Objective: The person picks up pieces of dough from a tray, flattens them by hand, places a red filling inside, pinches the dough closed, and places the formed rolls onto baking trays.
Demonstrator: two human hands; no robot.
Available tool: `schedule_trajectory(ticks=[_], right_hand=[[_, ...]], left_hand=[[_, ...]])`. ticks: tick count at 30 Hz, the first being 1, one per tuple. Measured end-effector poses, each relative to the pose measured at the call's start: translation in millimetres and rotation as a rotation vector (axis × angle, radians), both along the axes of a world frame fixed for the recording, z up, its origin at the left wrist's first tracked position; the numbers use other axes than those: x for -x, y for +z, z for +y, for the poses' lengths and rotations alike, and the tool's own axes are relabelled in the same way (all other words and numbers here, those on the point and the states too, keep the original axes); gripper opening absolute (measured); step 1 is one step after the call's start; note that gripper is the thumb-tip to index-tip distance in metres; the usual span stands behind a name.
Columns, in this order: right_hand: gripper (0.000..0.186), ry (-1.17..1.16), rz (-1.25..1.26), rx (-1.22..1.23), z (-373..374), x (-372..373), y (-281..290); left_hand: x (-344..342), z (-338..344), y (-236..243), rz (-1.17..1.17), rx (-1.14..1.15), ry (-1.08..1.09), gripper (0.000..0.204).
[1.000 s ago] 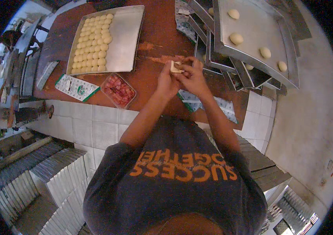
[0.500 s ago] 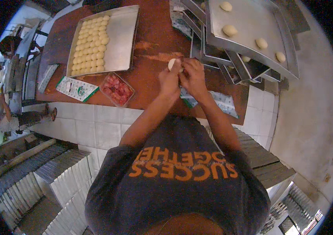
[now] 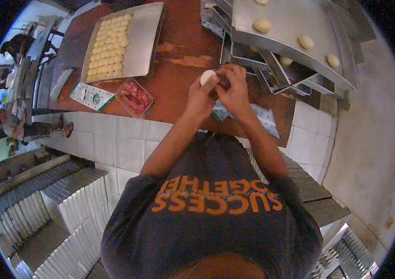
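A pale round piece of dough (image 3: 207, 76) is gripped between the thumb and fingers of my left hand (image 3: 200, 100), over the near side of the table. Close beside it on the right, my right hand (image 3: 235, 88) has its fingers curled together; whatever they may pinch is hidden. To the left of my hands lies a clear plastic tub (image 3: 134, 97) of red, chunky filling. Behind the tub, a metal tray (image 3: 142, 35) carries tight rows of small dough balls (image 3: 109, 49) on its left part.
Metal trays (image 3: 286, 28) are stacked askew at the right, the top one with several spaced dough pieces. Printed packets (image 3: 90, 96) lie by the tub and under my right forearm. Racks of trays (image 3: 74, 200) stand at lower left. Other people (image 3: 9, 123) are at far left.
The view has shifted slightly. The fingers of my right hand have drawn a little away from the dough, which stays in my left hand.
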State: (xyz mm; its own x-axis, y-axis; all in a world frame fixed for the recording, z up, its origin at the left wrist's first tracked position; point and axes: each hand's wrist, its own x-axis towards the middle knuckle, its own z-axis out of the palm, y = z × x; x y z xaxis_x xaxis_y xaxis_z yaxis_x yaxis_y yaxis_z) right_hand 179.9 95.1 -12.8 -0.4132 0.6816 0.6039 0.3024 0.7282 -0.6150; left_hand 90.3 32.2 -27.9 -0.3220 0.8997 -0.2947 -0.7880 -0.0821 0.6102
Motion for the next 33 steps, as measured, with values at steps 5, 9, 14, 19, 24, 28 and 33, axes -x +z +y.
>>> schedule_trajectory(ticks=[5, 9, 14, 19, 24, 28, 33], right_hand=[[0.027, 0.118, -0.074, 0.161, 7.4, -37.0, -0.1], [0.022, 0.073, 0.006, -0.064, -4.5, -53.0, 9.8], [0.024, 0.067, 0.041, -0.102, 7.4, -84.2, -1.2], [0.023, 0.009, 0.105, 0.09, -7.3, -101.8, 35.0], [0.024, 0.089, 0.105, -0.027, -7.6, -110.4, 31.1], [0.02, -0.035, 0.103, -0.066, -15.1, -91.7, 50.5], [0.023, 0.095, 0.139, -0.052, -13.4, -85.3, 42.6]], left_hand=[[-27.1, -1.2, 1.6, 0.172, 0.1, -0.055, 0.025], [-52.6, 7.2, 0.5, -0.065, 0.104, 0.036, 0.026], [-89.0, 17.2, 4.1, -0.068, 0.017, 0.005, 0.026], [-102.7, 7.6, 32.4, 0.151, 0.012, -0.079, 0.025], [-93.7, -2.0, 50.5, -0.074, -0.117, -0.18, 0.031], [-79.1, -3.1, 42.0, 0.032, -0.101, -0.187, 0.036], [-65.4, -14.2, 51.9, 0.089, -0.087, -0.23, 0.034]])
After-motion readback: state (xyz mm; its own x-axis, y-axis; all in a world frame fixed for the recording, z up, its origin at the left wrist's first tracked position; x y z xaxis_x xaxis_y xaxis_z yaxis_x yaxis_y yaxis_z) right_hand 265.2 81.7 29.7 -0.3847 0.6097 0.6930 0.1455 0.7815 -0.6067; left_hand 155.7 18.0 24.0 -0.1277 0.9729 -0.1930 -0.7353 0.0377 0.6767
